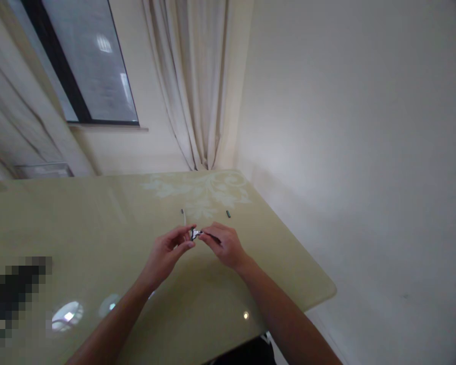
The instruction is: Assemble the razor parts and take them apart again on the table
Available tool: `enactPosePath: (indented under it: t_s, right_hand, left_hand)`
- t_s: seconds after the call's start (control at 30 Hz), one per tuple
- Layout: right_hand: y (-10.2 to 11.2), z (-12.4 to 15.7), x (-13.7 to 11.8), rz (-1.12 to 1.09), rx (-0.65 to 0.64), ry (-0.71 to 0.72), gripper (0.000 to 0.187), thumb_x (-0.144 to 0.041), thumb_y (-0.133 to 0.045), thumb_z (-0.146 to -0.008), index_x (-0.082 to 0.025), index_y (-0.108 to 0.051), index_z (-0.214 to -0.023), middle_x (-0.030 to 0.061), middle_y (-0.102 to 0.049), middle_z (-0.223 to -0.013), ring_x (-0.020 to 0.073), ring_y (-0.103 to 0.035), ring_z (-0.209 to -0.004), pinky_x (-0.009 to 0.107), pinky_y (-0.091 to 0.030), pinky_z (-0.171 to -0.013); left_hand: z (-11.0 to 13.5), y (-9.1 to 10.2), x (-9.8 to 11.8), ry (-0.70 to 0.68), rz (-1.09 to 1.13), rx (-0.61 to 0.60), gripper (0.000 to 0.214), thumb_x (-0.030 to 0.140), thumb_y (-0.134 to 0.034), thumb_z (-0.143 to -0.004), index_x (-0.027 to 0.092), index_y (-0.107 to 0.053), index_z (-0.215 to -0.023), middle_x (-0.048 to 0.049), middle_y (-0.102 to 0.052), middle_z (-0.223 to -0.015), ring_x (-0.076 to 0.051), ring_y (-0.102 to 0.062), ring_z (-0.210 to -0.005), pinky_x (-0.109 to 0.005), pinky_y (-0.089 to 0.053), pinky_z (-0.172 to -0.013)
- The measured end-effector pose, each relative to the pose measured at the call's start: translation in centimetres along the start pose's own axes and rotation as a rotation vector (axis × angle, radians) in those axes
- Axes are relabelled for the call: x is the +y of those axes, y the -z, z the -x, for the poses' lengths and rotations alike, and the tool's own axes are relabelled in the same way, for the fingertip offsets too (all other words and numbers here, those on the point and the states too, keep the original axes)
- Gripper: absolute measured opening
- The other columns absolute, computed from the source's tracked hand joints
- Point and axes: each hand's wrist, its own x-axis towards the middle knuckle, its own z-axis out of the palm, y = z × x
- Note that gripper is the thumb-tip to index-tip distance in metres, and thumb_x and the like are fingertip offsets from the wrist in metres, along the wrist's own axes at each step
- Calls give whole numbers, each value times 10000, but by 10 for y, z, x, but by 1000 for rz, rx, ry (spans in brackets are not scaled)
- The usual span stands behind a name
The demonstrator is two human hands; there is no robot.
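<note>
Above the table, both hands meet at a small silver and dark object (196, 233), too small to name. My left hand (172, 248) pinches its left side between thumb and fingers. From the right, my right hand (223, 243) grips the other end, its fingertips closed together. Just behind my left hand, a thin white strip (184, 218) with a dark tip lies on the table; its near end is hidden by the fingers. A short dark-green piece (228, 214), shaped like a small stick, rests beyond my right hand.
The glossy yellowish table (289, 263) has a pale floral pattern at its far end. Its right edge runs beside a white wall (357, 152). Curtains (197, 86) and a window (95, 61) are behind. A pixelated dark patch (15, 294) covers the left side.
</note>
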Motion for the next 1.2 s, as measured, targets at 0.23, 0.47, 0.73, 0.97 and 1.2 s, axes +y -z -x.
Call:
enactPosePath:
  t_s: [0.23,0.47,0.73,0.97,1.2]
  right_hand:
    - [-5,0,-2,-125,74,-7,296,-425,-585,-1034,-188,-753,-977,41,-691,-809,157,-603,-731,271,-456,-713]
    - [-4,0,-4,-109,58,-28,329,-446,-560,-1044,-186,-754,-992,47,-689,-814,161,-607,-740,272,-454,-718]
    - [-4,0,9,-17,-37,-40,317,-447,-555,-1048,-211,-762,-1093,62,-726,-922,177,-650,-848,266,-476,-788]
    - [-4,-4,23,-55,21,-166,282,-409,-609,-1016,-214,-696,-1201,62,-757,-1030,183,-688,-900,270,-486,-823]
    - [38,-2,92,288,379,-694,284,-346,-555,-993,-151,-748,-1066,107,-746,-988,212,-681,-888,290,-479,-810]
  left_hand:
    - [-1,2,6,0,38,-7,439,382,-829,-784,210,-772,-1184,11,-599,-755,-122,-562,-708,-233,-485,-682]
    - [-1,2,7,-10,16,-13,435,410,-793,-820,207,-753,-1203,3,-618,-790,-131,-575,-726,-243,-494,-695]
    - [-3,-1,-6,2,-32,2,469,464,-774,-828,189,-733,-1206,3,-630,-794,-136,-583,-722,-254,-495,-689]
    - [-8,4,-10,26,-101,74,568,545,-705,-859,173,-666,-1287,-25,-658,-900,-134,-586,-717,-263,-503,-678]
    - [-8,9,-49,-181,-696,31,480,464,-623,-926,221,-661,-1338,-95,-655,-1143,-194,-608,-811,-390,-545,-825]
